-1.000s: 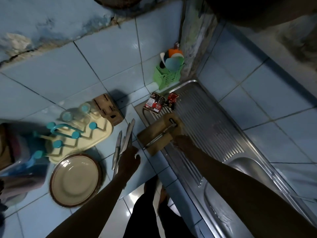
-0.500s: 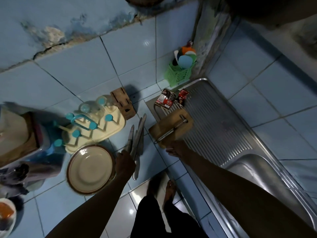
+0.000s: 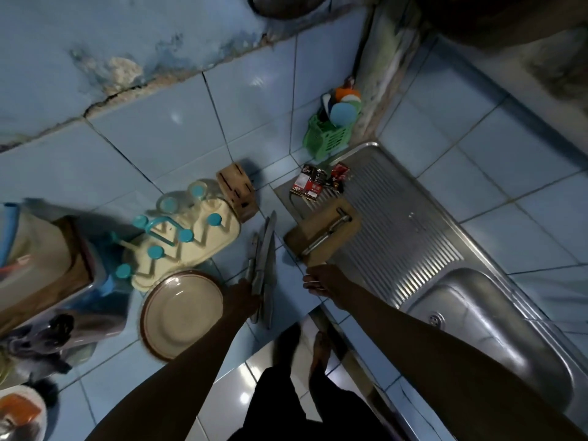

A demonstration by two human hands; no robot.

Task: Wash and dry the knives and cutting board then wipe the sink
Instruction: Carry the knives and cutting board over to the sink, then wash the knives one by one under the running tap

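My left hand [image 3: 245, 296] grips a bundle of steel knives [image 3: 264, 253] by their handles on the blue tiled counter; the blades point away from me. To their right a wooden cutting board [image 3: 313, 228] lies across the corner of the sink's drainboard [image 3: 401, 214], with another metal knife [image 3: 327, 236] on top of it. My right hand [image 3: 318, 281] hovers just in front of the board's near edge, fingers relaxed, holding nothing. The steel sink basin [image 3: 496, 329] is at the right.
A wooden knife block [image 3: 237, 190] and a cream cup rack [image 3: 187, 241] stand behind the knives. A beige plate [image 3: 182, 313] lies left of my left hand. Sachets [image 3: 310, 184] sit at the drainboard's far end, a green basket [image 3: 329, 135] in the corner.
My right hand has come off the cutting board's near edge and drawn back toward me. My left hand has closed round the knife handles. The view has shifted right.
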